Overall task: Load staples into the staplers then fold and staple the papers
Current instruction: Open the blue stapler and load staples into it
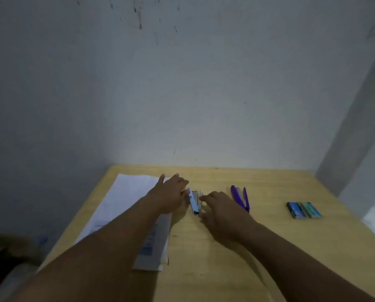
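Head view: I see both hands, left and right, touching the opened stapler, grip unclear. Papers lie unfolded; loading looks unfinished.

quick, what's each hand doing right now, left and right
Left hand: fingers on the left side of the light blue stapler; whether it grips cannot be told.
Right hand: fingers loosely curled at the stapler's right side; grip cannot be told.

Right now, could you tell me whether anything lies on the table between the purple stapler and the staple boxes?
Nothing visible does. The purple stapler and the staple boxes are separated only by bare table. Both hands are at the pale blue stapler, to the left.
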